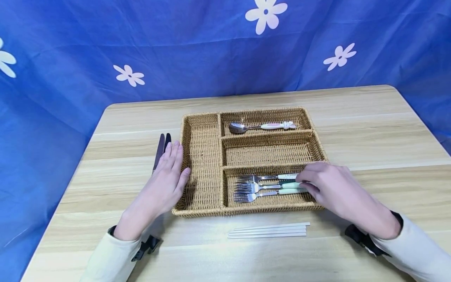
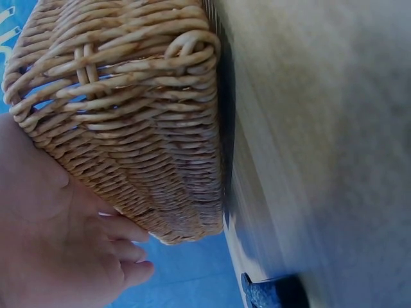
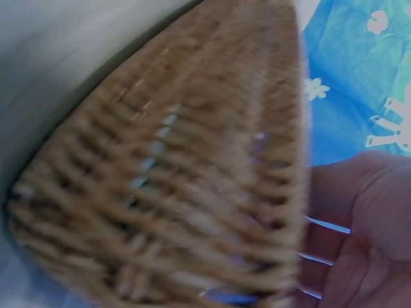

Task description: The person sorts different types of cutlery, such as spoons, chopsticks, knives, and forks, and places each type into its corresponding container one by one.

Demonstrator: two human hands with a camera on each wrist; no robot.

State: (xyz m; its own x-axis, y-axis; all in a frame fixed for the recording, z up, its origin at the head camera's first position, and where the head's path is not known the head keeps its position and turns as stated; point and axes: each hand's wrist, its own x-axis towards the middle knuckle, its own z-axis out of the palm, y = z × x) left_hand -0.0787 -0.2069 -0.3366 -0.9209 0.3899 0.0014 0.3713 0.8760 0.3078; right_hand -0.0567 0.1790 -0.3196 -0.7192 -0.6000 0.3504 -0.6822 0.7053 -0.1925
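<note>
A wicker cutlery tray [image 1: 204, 213] with several compartments lies on the table. My left hand [image 1: 165, 180] rests along its left wall, fingers straight; the left wrist view shows the palm [image 2: 58, 224] beside the woven side. My right hand [image 1: 329, 188] reaches over the right end of the front compartment. Its thumb and fingers pinch the handle end of a mint-handled fork [image 1: 290, 185]. Around that fork lie a white-handled fork [image 1: 287, 176] and a light green-handled fork [image 1: 250, 197]. From the right wrist, the hand [image 3: 379, 224] shows behind the blurred tray wall [image 3: 180, 173].
A spoon [image 1: 275, 126] with a pink and white handle lies in the back compartment. Two dark handles [image 1: 159, 150] stick out beyond my left hand. Several thin white sticks [image 1: 269, 231] lie in front of the tray. A blue flowered cloth [image 1: 211, 58] hangs behind the table.
</note>
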